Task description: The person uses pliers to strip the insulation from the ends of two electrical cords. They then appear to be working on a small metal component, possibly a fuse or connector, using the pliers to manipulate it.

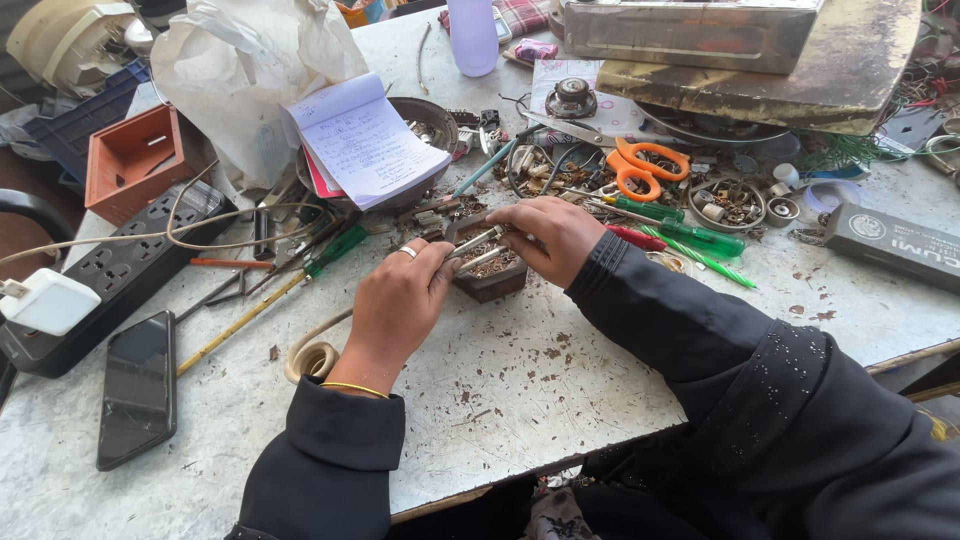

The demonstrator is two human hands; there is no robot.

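- Two hands meet over a small brown box [490, 272] near the middle of the table [560, 400], both in black sleeves.
- Left hand [397, 300], ring on one finger and bangle at the wrist, is closed narrow; its fingertips pinch the near end of the metal pins [478, 250].
- Right hand [553, 235] is curled over the far end of the same pins, gripping them from above the box.
- The pins lie slanted across the box, which holds brown scraps.
- The step looks like fitting or pulling apart small parts; the next move likely calls for a steady pinch and a small twist, keeping the pieces over the box.
- Left of the hands lie a phone [137, 388] and a power strip [120, 262].
- Farther back: green screwdrivers [700, 238], orange scissors [640, 165], an open notebook [365, 140].
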